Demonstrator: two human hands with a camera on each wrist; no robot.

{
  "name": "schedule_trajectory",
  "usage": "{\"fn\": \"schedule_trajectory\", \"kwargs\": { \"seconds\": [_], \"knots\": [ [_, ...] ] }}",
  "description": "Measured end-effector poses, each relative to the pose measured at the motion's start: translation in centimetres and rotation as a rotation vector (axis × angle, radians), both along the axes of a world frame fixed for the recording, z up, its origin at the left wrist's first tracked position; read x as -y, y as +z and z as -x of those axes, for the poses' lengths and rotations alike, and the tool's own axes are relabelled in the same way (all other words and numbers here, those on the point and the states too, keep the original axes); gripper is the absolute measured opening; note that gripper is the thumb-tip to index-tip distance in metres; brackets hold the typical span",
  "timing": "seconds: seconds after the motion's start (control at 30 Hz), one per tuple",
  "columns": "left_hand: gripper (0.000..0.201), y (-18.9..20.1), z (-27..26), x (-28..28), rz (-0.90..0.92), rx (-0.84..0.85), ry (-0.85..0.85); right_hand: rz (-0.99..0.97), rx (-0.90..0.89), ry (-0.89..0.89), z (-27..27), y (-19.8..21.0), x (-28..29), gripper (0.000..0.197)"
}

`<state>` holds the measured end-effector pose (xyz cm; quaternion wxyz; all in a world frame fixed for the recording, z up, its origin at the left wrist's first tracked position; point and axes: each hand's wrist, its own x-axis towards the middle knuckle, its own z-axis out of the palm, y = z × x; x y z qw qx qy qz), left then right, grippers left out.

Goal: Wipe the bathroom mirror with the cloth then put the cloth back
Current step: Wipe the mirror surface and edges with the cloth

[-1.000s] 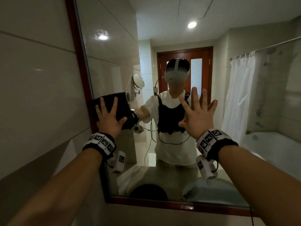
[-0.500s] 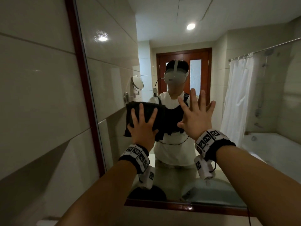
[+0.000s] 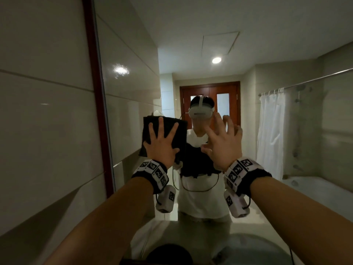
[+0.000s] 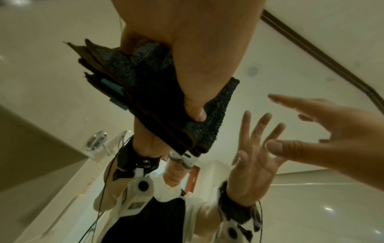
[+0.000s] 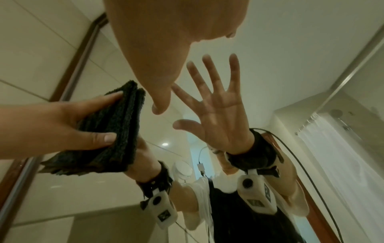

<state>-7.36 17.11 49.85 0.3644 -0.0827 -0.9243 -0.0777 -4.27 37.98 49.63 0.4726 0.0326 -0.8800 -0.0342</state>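
The bathroom mirror (image 3: 133,83) fills the head view, with my reflection in the middle of it. My left hand (image 3: 162,144) lies with straight, spread fingers on a folded dark cloth (image 3: 165,124) and presses it flat on the glass, right of the mirror's left edge. In the left wrist view the thumb lies along the cloth (image 4: 149,102). My right hand (image 3: 222,142) is raised beside it, fingers spread and slightly bent, holding nothing. It is very close to the glass; I cannot tell whether it touches. The right wrist view shows the cloth (image 5: 116,131) under the left hand's fingers (image 5: 87,105).
A red-brown frame (image 3: 93,92) bounds the mirror on the left, with a glossy tiled wall (image 3: 47,121) beyond it. Reflected in the glass are a white shower curtain (image 3: 271,134), a bathtub (image 3: 315,188), a wooden door (image 3: 210,92) and a small round wall mirror (image 4: 96,141).
My left hand has slid the cloth from the mirror's left frame rightward across the glass. The right hand's fingers have bent a little. My head has tilted up.
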Motion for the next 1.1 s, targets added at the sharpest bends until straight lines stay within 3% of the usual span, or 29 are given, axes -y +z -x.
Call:
{"fn": "schedule_trajectory", "kwargs": {
  "seconds": [0.23,0.43,0.77,1.0,1.1],
  "knots": [
    [0.097,4.9,0.7,0.7,-0.003,-0.030,-0.012,0.030,0.140,-0.030,2.2,2.7,1.3,0.115],
    [0.097,4.9,1.3,2.8,-0.051,-0.044,0.006,0.026,0.112,-0.016,2.5,2.3,0.9,0.115],
    [0.095,2.1,2.6,12.7,-0.208,-0.020,0.099,0.034,0.117,-0.034,2.5,2.2,1.3,0.117],
    [0.095,2.5,2.4,11.2,-0.227,0.020,0.099,0.037,0.127,-0.016,2.6,2.1,1.4,0.115],
    [0.097,2.9,1.6,8.0,-0.118,-0.010,0.083,0.035,0.124,-0.016,2.8,2.1,1.3,0.115]
  ]
}}
